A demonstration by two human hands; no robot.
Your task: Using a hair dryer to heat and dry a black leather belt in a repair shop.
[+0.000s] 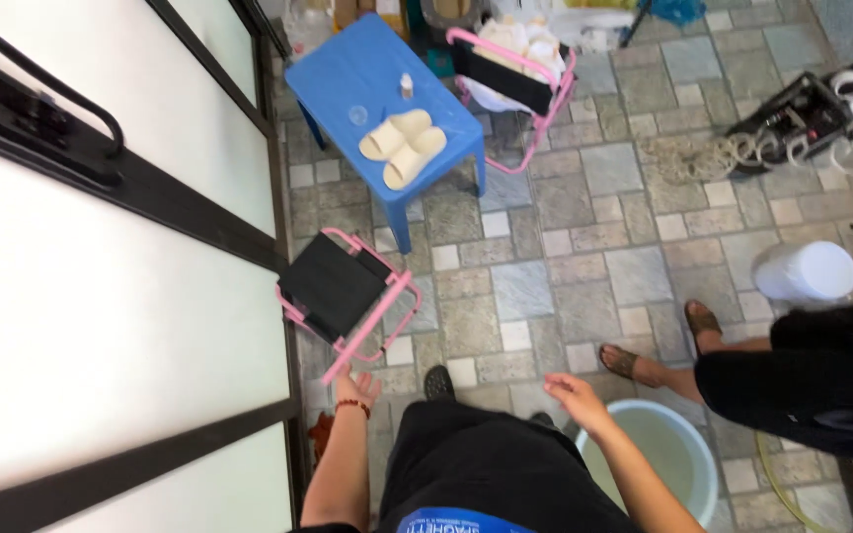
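A frosted glass door (101, 326) with dark metal bars and a black handle fills the left half of the frame, smooth and pale. The rest is a floor of grey and tan stone tiles (584, 257), rough and uneven in size.

At upper centre stands a low blue plastic table (348, 69), matte and square-cornered. On it lie a pair of cream slippers (404, 148), kept off the floor, beside a small bottle and a clear round lid.

Behind it, a folding stool with a pink tubular frame (520, 69) holds pale bundles.

At left centre, beside the door, a second folding stool (343, 291) with a black fabric seat and pink tube legs tilts toward the viewer.

The left hand (357, 387), with a beaded bracelet at the wrist, is open with fingers spread, just below the stool's nearest leg; whether it touches it is unclear. It grips nothing.

The right hand (575, 395) hangs loose and half open, empty, above a pale green plastic bucket (688, 464) at lower right.

Another person's sandalled feet (663, 345) stand at right, near a white cylindrical container (807, 271).
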